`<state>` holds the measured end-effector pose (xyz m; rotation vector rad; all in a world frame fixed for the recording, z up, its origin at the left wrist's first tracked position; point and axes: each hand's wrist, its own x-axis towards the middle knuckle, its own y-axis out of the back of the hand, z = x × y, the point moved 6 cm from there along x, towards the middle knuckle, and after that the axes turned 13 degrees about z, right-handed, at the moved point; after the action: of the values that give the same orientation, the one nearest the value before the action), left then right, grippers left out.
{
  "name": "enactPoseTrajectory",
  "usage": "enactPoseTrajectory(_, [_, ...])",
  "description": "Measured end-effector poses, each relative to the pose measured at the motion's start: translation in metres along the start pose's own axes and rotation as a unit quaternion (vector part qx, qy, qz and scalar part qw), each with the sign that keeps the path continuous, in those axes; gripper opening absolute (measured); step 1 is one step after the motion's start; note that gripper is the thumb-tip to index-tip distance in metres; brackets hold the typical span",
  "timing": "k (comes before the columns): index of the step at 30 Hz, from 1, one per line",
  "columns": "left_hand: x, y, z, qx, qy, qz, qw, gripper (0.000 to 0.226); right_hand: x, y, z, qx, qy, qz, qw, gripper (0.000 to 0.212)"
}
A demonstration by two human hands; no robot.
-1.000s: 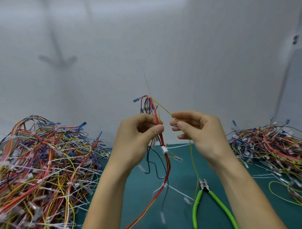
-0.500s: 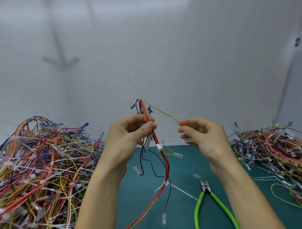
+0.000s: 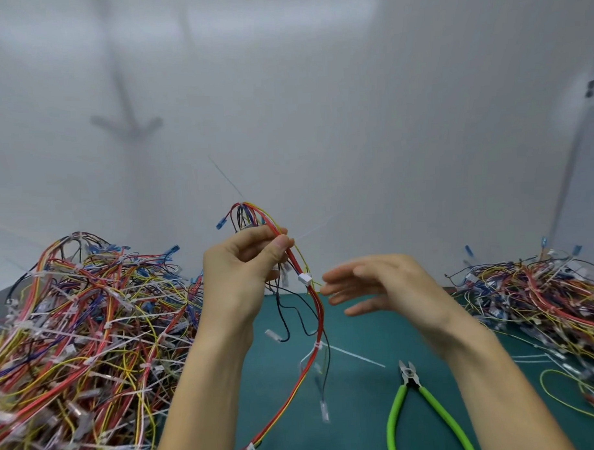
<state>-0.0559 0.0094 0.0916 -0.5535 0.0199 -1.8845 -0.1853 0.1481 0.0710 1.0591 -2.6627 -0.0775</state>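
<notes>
Green cutters (image 3: 409, 377) lie on table (image 3: 362, 407) near front edge, right of centre, untouched. Wire harness (image 3: 322, 321) hangs over table centre, tail trailing to front edge. Left hand (image 3: 243, 277) pinches harness top, thumb on red wires. Right hand (image 3: 375, 286) just beside harness, fingers straight, holding nothing; blurred. Judgement: keep pinch firm, single out one strand, draw slowly past white clip (image 3: 304, 277). Left pile (image 3: 84, 333) and right pile (image 3: 544, 300) sit at side edges.

Wire bundle (image 3: 313, 311) red/yellow/blk w/ white ties, blue tips; cutters (image 3: 426, 412) lime-green handles; mat (image 3: 362, 407) teal; wall (image 3: 318, 106) white.
</notes>
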Motion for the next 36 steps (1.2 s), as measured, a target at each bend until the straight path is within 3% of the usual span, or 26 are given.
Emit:
enactPoseTrajectory(3, [-0.001, -0.001, 0.000, -0.012, 0.002, -0.005, 1.000, 0.011, -0.003, -0.010, -0.002, -0.053, 0.050, -0.026, 0.997, 0.027])
enactPoseTrajectory(6, [-0.003, -0.003, 0.002, -0.012, -0.005, -0.025, 1.000, 0.013, 0.000, -0.013, -0.004, -0.049, 0.082, 0.023, 0.995, 0.016])
enactPoseTrajectory(14, [-0.009, -0.011, 0.006, -0.024, -0.026, -0.043, 0.998, 0.013, 0.004, -0.018, 0.000, -0.036, 0.111, 0.110, 0.987, 0.025])
enactPoseTrajectory(16, [-0.010, -0.014, 0.006, -0.020, -0.031, -0.050, 0.998, 0.015, 0.004, -0.016, 0.000, -0.030, 0.117, 0.139, 0.983, 0.017])
enactPoseTrajectory(18, [-0.011, -0.018, 0.008, -0.004, -0.046, -0.074, 0.996, 0.019, 0.003, -0.013, -0.001, -0.008, 0.113, 0.162, 0.980, 0.008])
enactPoseTrajectory(22, [-0.019, -0.028, 0.015, 0.044, -0.084, -0.158, 0.983, 0.025, 0.001, -0.008, -0.001, 0.025, 0.101, 0.175, 0.979, 0.020])
enactPoseTrajectory(26, [-0.023, -0.033, 0.015, 0.062, -0.087, -0.187, 0.976, 0.031, 0.001, -0.006, -0.002, 0.051, 0.099, 0.176, 0.978, 0.017])
enactPoseTrajectory(31, [-0.020, -0.028, 0.014, 0.030, -0.075, -0.159, 0.984, 0.020, 0.001, -0.001, -0.001, 0.074, 0.095, 0.196, 0.973, 0.013])
enactPoseTrajectory(36, [-0.005, -0.010, 0.009, 0.041, -0.066, -0.030, 0.996, 0.018, 0.002, 0.007, -0.004, 0.106, 0.097, 0.215, 0.966, 0.016])
